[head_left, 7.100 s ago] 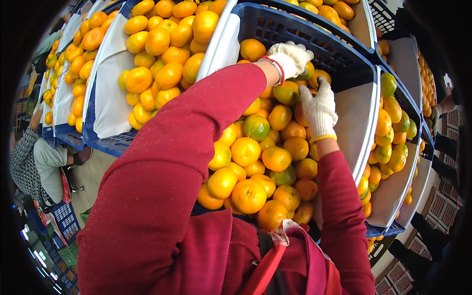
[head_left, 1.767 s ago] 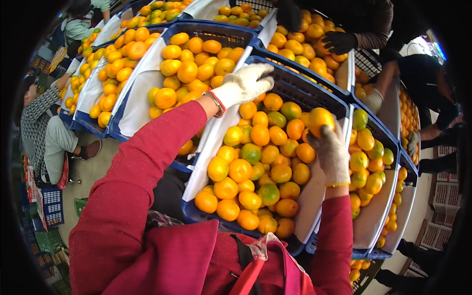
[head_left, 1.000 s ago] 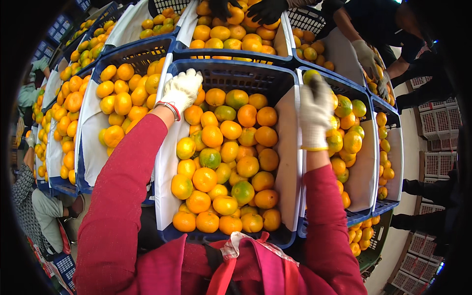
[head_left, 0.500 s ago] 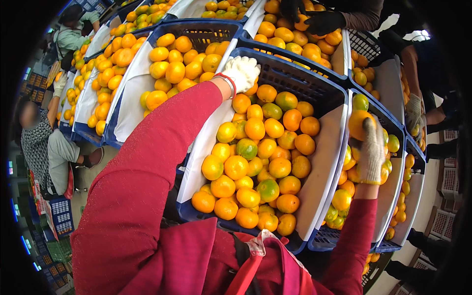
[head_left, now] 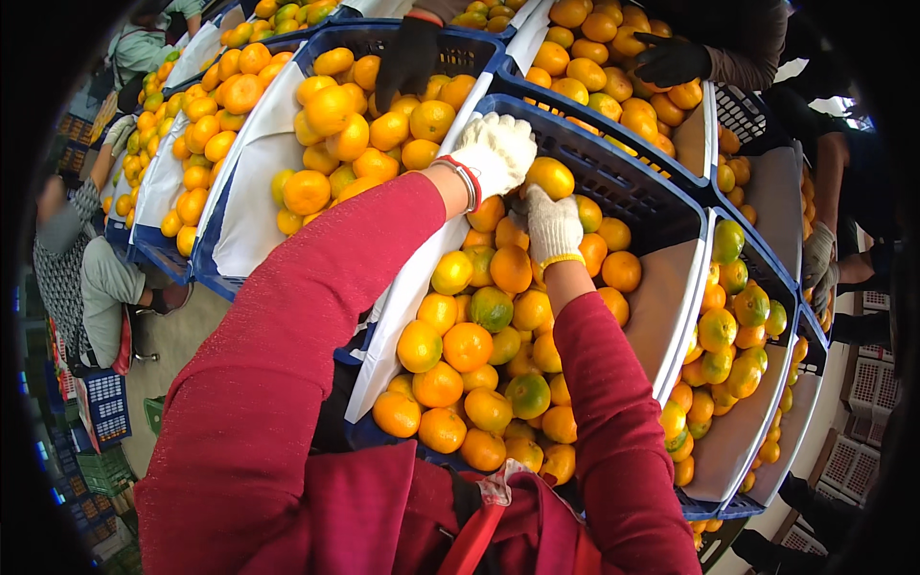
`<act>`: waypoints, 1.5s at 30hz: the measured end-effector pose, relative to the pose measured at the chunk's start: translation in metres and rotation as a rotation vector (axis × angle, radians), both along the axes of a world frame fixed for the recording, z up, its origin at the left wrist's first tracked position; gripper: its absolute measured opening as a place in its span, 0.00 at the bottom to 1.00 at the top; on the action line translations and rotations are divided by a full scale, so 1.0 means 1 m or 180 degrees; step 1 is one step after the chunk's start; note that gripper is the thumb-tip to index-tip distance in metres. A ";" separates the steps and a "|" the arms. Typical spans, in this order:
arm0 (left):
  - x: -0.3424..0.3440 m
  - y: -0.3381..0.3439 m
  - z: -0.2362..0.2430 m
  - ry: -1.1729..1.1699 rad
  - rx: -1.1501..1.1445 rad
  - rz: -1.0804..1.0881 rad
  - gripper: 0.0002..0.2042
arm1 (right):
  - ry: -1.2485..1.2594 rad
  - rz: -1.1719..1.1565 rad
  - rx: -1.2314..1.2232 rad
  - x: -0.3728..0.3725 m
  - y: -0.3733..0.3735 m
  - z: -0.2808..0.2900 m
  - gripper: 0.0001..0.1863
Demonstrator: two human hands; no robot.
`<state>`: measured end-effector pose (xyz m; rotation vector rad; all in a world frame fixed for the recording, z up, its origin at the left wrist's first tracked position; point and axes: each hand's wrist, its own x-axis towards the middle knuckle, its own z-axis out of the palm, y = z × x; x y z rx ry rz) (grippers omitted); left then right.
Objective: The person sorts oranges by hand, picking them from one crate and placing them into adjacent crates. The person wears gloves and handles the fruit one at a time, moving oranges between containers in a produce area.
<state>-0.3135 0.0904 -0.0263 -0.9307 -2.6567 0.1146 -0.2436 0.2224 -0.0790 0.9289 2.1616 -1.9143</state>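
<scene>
While my white-gloved left hand (head_left: 495,153) rests curled on the blue crate's (head_left: 613,163) rim, fingers closed over nothing visible, my right hand (head_left: 553,224) lies among the piled mandarins (head_left: 467,347) inside it, touching an orange one (head_left: 550,176); its grip I cannot tell.

Both white-gloved hands meet at the far end of the blue crate (head_left: 613,168) of mandarins: the left hand (head_left: 496,151) rests on its rim, the right hand (head_left: 553,223) (just beside it) lies on the fruit, near one orange mandarin (head_left: 550,176).
</scene>
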 end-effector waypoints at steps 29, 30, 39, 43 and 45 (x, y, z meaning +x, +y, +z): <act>0.023 0.025 -0.014 -0.0978 0.0981 -0.0440 0.21 | 0.1068 -0.0503 0.3861 0.124 0.196 0.117 0.30; 0.024 0.031 -0.017 -0.0944 0.0999 -0.0316 0.21 | 0.0090 -0.0145 0.4280 0.138 0.210 0.125 0.33; 0.018 0.049 -0.037 -0.0600 0.1301 -0.0347 0.18 | 0.1021 -0.1594 -0.0449 0.188 0.283 0.097 0.39; 0.024 0.041 -0.030 -0.0561 0.1052 -0.0260 0.18 | 0.1351 -0.0875 -0.3154 0.194 0.224 0.140 0.44; 0.024 0.040 -0.031 -0.0473 0.1079 -0.0210 0.16 | 0.1338 -0.0408 -0.3633 0.177 0.194 0.142 0.47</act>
